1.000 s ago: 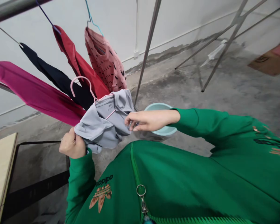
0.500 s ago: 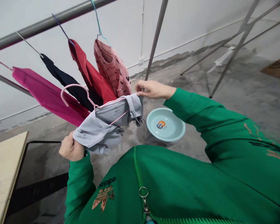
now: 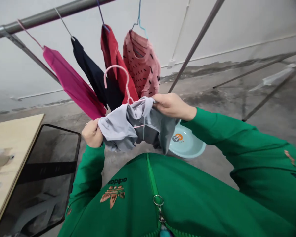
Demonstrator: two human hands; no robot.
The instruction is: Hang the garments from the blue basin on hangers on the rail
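A light grey garment [image 3: 118, 126] is stretched between my two hands, draped over a pink hanger [image 3: 127, 84] whose hook points up and leans left. My left hand [image 3: 92, 133] is closed on the garment's left end. At the other end, my right hand [image 3: 171, 105] pinches the cloth near the hanger's right shoulder, which the fabric partly covers. Just behind hang a red garment [image 3: 113, 56] and a pink patterned top [image 3: 140, 62]. Below my right forearm, a pale blue basin [image 3: 191, 146] stands on the floor, partly hidden by the grey cloth.
A metal rail [image 3: 46, 19] holds the hung clothes, among them a magenta garment [image 3: 69, 77] and a dark navy one [image 3: 88, 70]. A slanting metal pole [image 3: 199, 42] stands right of them. At lower left are a wooden tabletop [image 3: 17, 141] and a black-framed panel [image 3: 51, 144].
My right hand has pulled its side of the grey garment over the hanger's right shoulder, and more cloth hangs there. The view has shifted, so the rail clothes appear farther right.
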